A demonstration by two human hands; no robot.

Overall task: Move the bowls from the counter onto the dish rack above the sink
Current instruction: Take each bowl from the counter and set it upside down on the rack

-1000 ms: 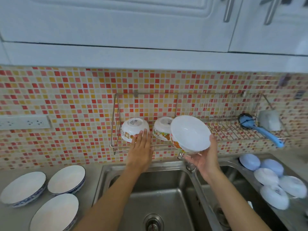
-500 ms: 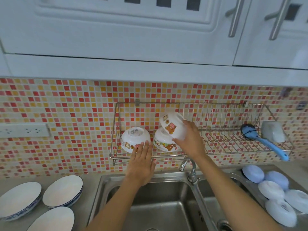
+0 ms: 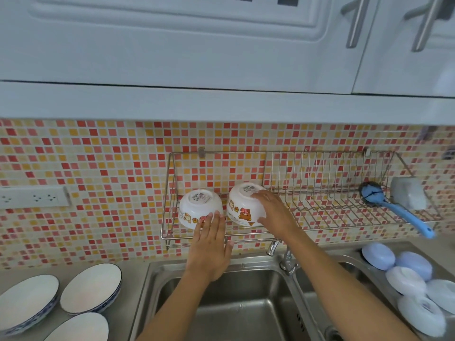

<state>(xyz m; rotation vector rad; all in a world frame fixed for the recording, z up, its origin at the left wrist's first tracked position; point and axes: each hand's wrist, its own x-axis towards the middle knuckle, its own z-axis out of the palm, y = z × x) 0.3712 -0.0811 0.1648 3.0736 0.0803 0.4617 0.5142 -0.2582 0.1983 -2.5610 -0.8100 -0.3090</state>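
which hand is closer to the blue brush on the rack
Right. The right hand rests on the second bowl, well to the left of the blue brush. The left hand touches the first bowl, farther left still.

The two bowls on the silver wire dish rack (image 3: 320,212) are white with cartoon prints: the left bowl (image 3: 199,207) carries small orange and pink animals along its rim, the right bowl (image 3: 242,207) a brown bear with a pink patch. The wall tiles (image 3: 110,168) behind form a mosaic of red, pink, orange and cream squares. At the far right of the rack lies a blue brush (image 3: 394,207). The shallow bowls (image 3: 91,286) at near left are white inside with blue-patterned rims. The upturned bowls (image 3: 406,279) at near right are pale blue and white. The sink (image 3: 236,313) is grey steel, the cabinets (image 3: 172,45) white.
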